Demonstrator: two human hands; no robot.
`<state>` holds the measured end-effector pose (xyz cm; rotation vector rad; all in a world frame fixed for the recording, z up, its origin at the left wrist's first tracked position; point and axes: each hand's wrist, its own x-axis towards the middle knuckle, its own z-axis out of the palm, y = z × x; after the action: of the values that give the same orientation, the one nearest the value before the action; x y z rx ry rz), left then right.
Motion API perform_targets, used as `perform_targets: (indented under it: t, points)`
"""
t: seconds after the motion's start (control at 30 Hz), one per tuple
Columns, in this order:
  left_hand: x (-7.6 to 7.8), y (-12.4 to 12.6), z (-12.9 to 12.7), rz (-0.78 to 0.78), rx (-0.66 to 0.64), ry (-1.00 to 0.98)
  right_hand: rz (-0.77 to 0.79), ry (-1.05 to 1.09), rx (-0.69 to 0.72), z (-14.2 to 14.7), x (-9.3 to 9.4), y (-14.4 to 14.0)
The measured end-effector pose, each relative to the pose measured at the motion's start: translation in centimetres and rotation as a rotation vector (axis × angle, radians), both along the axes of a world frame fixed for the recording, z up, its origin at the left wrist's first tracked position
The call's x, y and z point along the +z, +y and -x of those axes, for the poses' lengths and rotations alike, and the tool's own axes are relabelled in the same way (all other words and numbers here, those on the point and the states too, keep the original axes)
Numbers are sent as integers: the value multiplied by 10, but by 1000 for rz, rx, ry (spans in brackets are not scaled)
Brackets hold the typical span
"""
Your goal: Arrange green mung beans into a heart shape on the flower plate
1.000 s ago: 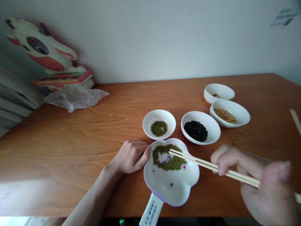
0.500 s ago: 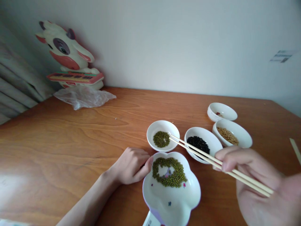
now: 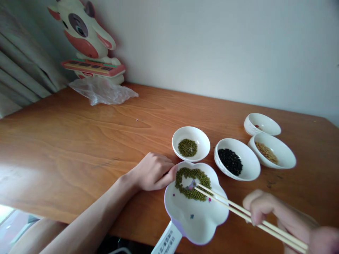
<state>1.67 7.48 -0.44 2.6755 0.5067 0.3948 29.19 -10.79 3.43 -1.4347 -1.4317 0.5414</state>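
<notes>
My right hand (image 3: 272,211) grips a pair of pale wooden chopsticks (image 3: 238,207). Their tips reach into a white flower-shaped dish (image 3: 197,225) with a handle, among the green mung beans (image 3: 203,179) there. Whether a bean sits between the tips is too small to tell. My left hand (image 3: 156,173) rests on the table at the dish's left side, fingers curled, its thumb and fingertips touching the rim. Just behind the dish stands a small white bowl (image 3: 203,144) holding more mung beans (image 3: 187,147).
To the right are a white bowl (image 3: 250,165) of black beans (image 3: 230,161), another bowl (image 3: 287,157) with tan beans (image 3: 266,152), and a third bowl (image 3: 268,124) holding a few reddish bits. A cow-shaped toy keyboard (image 3: 92,67) and a crumpled plastic bag (image 3: 103,92) lie by the wall.
The chopsticks have moved from the small mung bean bowl down into the flower-shaped dish. My left hand stays at the dish's rim. The view has tilted slightly downward.
</notes>
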Motion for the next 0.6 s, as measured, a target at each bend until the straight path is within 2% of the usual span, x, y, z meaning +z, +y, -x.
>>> perform_targets:
  t: [0.03,0.07,0.1,0.13,0.17,0.27,0.5,0.6]
  points:
    - [0,0,0,0,0,1,33,-4,56,3,4,3]
    - [0,0,0,2,-1,1,0,12,32,5,9,5]
    - [-1,0,0,4,-3,1,48,9,75,7,12,7]
    - [-1,0,0,5,-4,1,38,13,55,9,15,8]
    - [-1,0,0,5,-5,1,106,-5,126,10,17,8]
    - [-1,0,0,-4,-3,-3,148,0,157,11,16,6]
    - [0,0,0,-34,-3,-30,119,-29,160,9,10,3]
    - [0,0,0,-44,-3,-34,37,-70,99,10,6,4]
